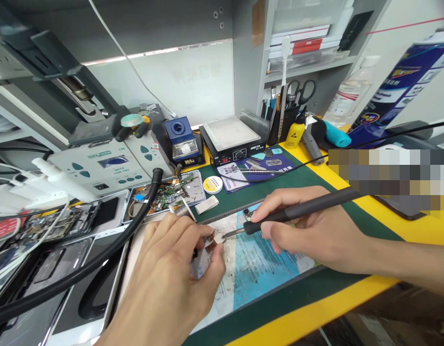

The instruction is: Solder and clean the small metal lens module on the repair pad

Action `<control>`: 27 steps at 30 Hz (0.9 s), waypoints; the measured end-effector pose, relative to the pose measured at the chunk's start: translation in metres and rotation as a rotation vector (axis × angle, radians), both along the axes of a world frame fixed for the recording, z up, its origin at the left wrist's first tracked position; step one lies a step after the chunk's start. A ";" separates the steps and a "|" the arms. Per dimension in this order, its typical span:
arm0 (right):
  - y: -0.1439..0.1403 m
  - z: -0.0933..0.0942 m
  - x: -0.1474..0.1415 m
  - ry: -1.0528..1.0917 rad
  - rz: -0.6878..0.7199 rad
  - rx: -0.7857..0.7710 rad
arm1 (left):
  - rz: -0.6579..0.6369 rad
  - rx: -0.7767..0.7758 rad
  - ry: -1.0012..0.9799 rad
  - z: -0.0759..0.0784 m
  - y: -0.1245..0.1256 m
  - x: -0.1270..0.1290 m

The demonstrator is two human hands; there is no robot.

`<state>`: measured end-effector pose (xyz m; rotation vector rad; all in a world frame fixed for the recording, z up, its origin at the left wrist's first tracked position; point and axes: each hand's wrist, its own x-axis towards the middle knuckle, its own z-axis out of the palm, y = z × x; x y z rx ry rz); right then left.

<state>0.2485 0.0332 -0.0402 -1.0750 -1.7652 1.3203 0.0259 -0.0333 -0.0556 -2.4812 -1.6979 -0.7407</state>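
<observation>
Left hand (175,264) had fingers closed on the small part (219,238); right hand (315,235) gripped the black-handled tool (301,208). Light, steady tip (229,234) pressure seemed best.

From where I stand, the left hand (171,269) covers much of the small white and copper-brown piece (219,238) in its fingers; I can't make out what it is. The metal tip of the slim black-handled tool (304,206) is too fine to tell whether it touches. Its handle's far end is lost at a blocky pixelated patch (389,178). The right forearm (409,259) runs out of view, as does the tall dark-blue spray can (402,79). The lower edge cuts off the white-framed, black-glass device (92,288). Print on the clear plastic bottle (346,96) is too small to read.
</observation>
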 end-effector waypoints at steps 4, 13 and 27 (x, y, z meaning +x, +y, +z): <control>0.000 0.000 0.001 0.024 0.006 -0.023 | -0.006 0.000 -0.004 0.000 0.001 0.000; 0.000 0.000 0.001 -0.012 0.021 0.024 | -0.014 0.003 0.001 0.000 -0.001 -0.001; -0.005 -0.003 0.005 -0.058 0.011 0.229 | -0.011 -0.024 0.030 0.002 -0.001 -0.001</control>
